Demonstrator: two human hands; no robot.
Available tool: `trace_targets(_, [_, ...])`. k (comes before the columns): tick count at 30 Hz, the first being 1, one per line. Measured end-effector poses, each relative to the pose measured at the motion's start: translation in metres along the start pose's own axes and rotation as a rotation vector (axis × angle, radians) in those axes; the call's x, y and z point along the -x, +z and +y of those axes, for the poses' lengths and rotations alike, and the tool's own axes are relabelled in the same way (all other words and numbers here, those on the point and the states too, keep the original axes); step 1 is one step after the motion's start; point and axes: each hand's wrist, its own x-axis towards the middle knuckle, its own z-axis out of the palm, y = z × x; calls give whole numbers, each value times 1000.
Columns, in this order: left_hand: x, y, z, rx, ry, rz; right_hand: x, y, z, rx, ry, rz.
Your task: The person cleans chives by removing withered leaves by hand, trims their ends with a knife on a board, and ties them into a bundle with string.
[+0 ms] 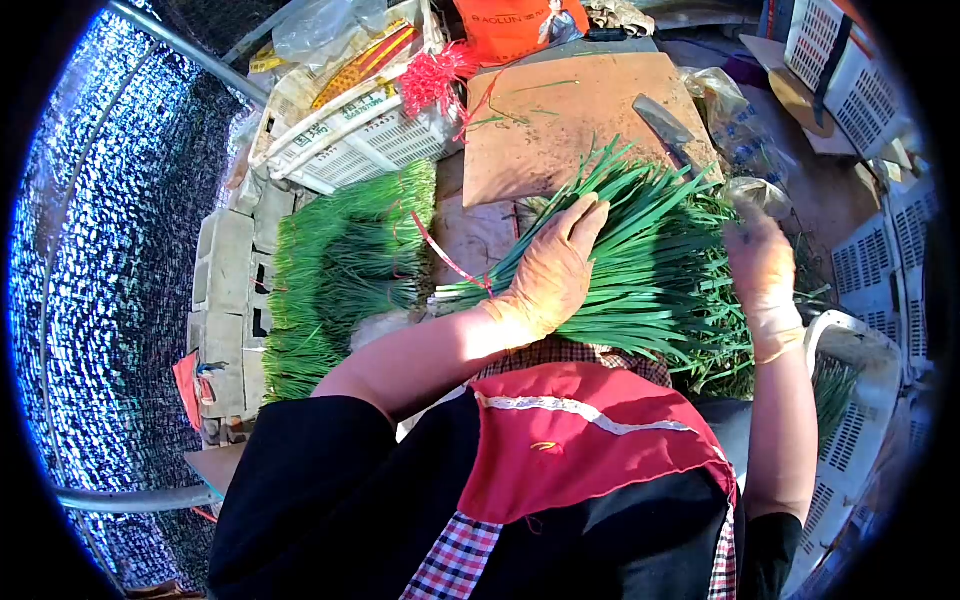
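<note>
My left hand [555,268], in a thin glove, lies across the top of a bunch of long green stalks [640,290], its fingers stretched out over the leaves. The pale stalk ends point left, beside a red and white tie strip [440,248]. My right hand [762,262], also gloved, is raised at the right edge of the leaves. Its fingers are smeared by motion, so their shape is unclear. To the left, several tied green bunches [350,250] stand packed together.
A brown board [560,110] with a broad blade [663,122] on it lies beyond the bunch. At the back left is a white crate [370,140] with red ties [437,80]. Concrete blocks [222,270] line the left; white crates [865,265] stand at the right.
</note>
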Motion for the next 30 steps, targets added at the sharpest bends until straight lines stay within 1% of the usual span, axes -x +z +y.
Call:
trace_targets(1, [0, -1, 2, 16, -12, -17, -4, 17, -9, -45, 71, -162])
trace_targets(2, [0, -2, 3, 11, -14, -17, -3, 30, -15, -13, 94, -305])
trace_targets(3, [0, -3, 4, 17, -21, -4, -3, 42, -22, 22, 110, -449])
trace_targets(4, [0, -3, 4, 23, -29, 11, -3, 50, -25, 138, 75, -569])
trace_targets(5, [0, -3, 3, 31, -46, 20, -3, 56, -22, 210, 83, -523])
trace_targets(6, [0, -2, 2, 26, -51, 21, 0, 53, -23, 297, 108, -426])
trace_targets(8, [1, -3, -1, 12, -62, 55, 3, 52, -6, 231, 105, -369])
trace_targets(9, [1, -3, -3, 35, -63, 73, 9, 40, -24, 249, 128, -258])
trace_targets(10, [0, -3, -4, 33, -61, 73, 13, 39, -32, 247, 127, -256])
trace_targets(12, [0, -1, -4, 42, -86, 74, 20, 39, -43, -54, -128, 92])
trace_targets(13, [-1, 0, -5, 34, -81, 67, 21, 42, -49, -139, -219, 80])
trace_targets(14, [-1, 0, -3, 36, -81, 68, 20, 38, -61, -68, -157, -63])
trace_targets(16, [-2, -1, 0, 17, -90, 46, 12, 54, -63, 101, -133, -166])
trace_targets(17, [-2, 0, 0, 18, -92, 50, 9, 58, -66, 121, -63, -290])
trace_targets(18, [-2, 0, 0, 15, -97, 55, 7, 63, -67, 121, -70, -294])
trace_targets(21, [1, 1, -3, 13, -73, 62, 5, 71, -72, 38, 38, -354])
trace_targets(22, [1, 1, -3, 9, -78, 63, 5, 77, -68, 36, 35, -358])
trace_targets(24, [0, 0, -1, 23, -81, 57, 5, 86, -60, -221, 78, -313])
trace_targets(25, [0, 1, -1, 32, -77, 62, 7, 86, -57, -243, 32, -331])
trace_targets(26, [0, 1, -2, 32, -77, 62, 11, 70, -67, -243, 32, -332])
trace_targets(28, [1, 0, -4, 53, -84, 55, 21, 26, -86, -699, 134, -822])
trace_targets(30, [3, -1, -4, 49, -77, 61, 30, -5, -85, -754, 112, -1001])
